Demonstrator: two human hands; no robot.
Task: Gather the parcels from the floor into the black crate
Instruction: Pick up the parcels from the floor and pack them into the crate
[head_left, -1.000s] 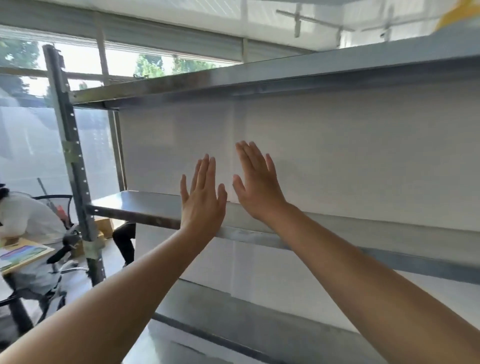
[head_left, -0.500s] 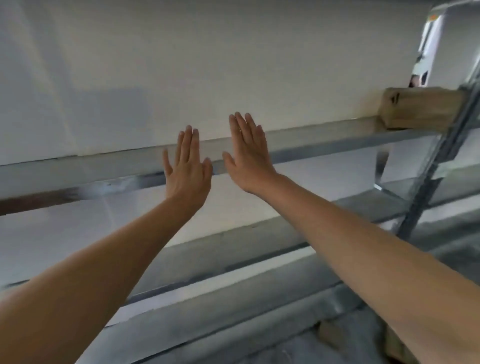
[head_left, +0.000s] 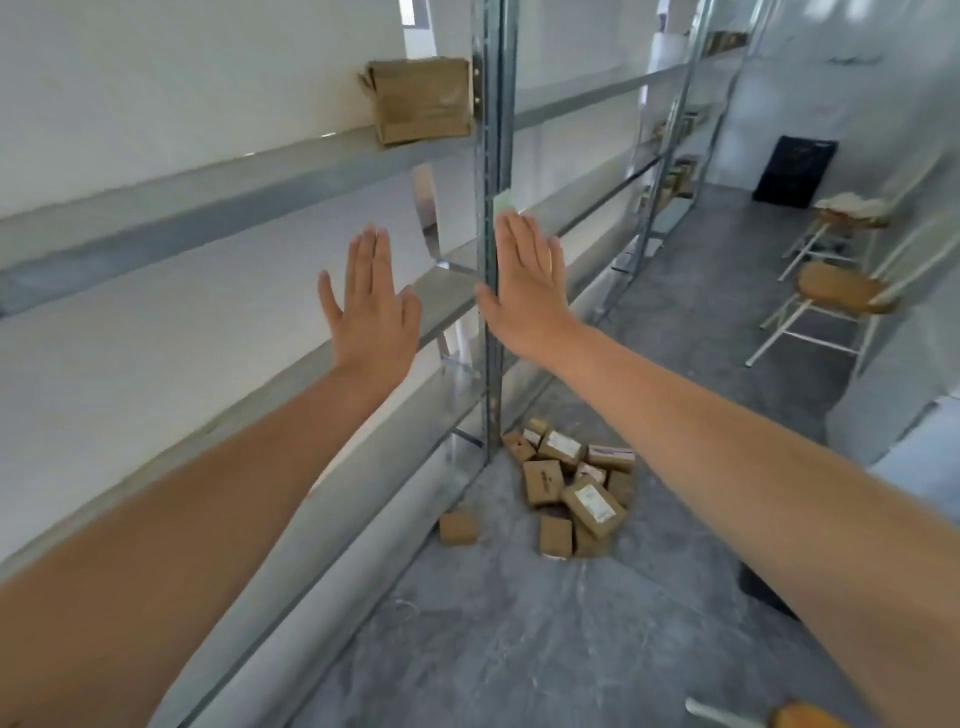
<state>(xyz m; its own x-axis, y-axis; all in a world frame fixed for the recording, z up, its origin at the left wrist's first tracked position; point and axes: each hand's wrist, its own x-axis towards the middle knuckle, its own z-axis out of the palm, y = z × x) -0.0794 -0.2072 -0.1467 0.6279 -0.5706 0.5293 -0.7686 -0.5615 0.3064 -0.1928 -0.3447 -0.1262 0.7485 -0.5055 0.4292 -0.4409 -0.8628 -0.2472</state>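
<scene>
View has swung right since a second ago: then only bare shelving and a wall, now the whole aisle. Both hands hold the same pose throughout. The left hand (head_left: 371, 306) and right hand (head_left: 524, 296) are raised, flat, fingers straight, slightly apart, gripping nothing.

Newly in view: parcels (head_left: 569, 488) heaped on the floor (head_left: 493, 649) at 6 o'clock below the hands, by the foot of the rack upright (head_left: 491, 260). One stray parcel (head_left: 457, 527) sits just at 9 o'clock of the heap. The black crate (head_left: 795, 171) is at 2 o'clock, far end of the aisle, well apart from the heap. A cardboard box (head_left: 423, 101) sits on a shelf at 12 o'clock.

Judgement: nothing gathered yet. Targets just located, so next comes walking to the heap, and the crate is a long carry away.
</scene>
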